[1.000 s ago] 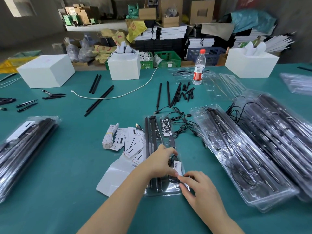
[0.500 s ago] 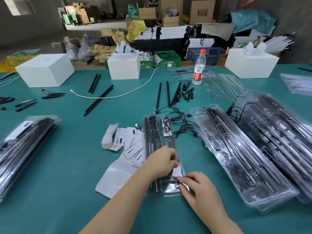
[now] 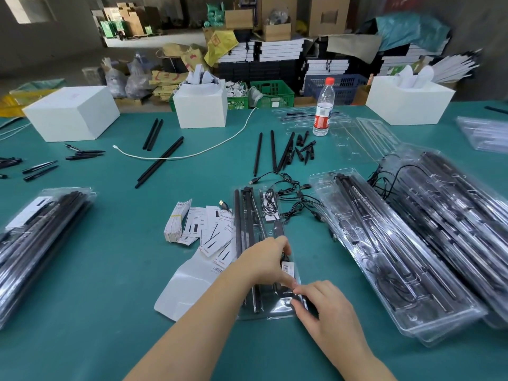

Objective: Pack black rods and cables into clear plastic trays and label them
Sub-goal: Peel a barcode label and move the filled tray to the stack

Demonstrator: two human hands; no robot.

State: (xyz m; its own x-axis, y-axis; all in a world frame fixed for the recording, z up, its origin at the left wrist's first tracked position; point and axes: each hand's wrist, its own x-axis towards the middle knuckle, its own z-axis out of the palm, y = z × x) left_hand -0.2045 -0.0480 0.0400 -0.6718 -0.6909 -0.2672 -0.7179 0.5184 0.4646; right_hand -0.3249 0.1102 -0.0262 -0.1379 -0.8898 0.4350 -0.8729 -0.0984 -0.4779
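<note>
on the teal bench (image 3: 110,270), going left to right, a stack of filled clear trays (image 3: 35,243) lies at the far left, then loose white labels (image 3: 209,232) and a glossy backing sheet (image 3: 187,287), then the clear plastic tray (image 3: 264,309) i'm working on, with black rods (image 3: 247,215) and a coiled cable (image 3: 269,202) seated in it. my left hand (image 3: 264,259) rests on that tray, its grip bent over the rods, thumb pressing a small barcode label (image 3: 287,268) onto the lid. my right hand (image 3: 324,306) pinches the tray's near right edge, its grip clenched on the plastic; further right lie more packed trays (image 3: 398,257).
</note>
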